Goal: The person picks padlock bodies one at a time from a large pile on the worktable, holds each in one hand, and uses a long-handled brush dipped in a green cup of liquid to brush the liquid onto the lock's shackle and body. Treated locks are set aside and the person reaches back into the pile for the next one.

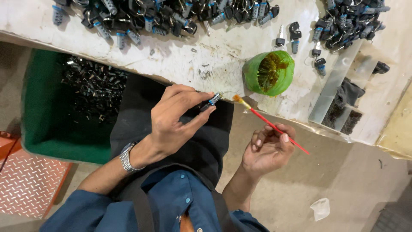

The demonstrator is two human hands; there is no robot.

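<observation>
Hiding lock cylinder [213, 100] inside left hand [174, 120].

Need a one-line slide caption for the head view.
Left hand holds a small lock cylinder; right hand points a red brush at it.
</observation>
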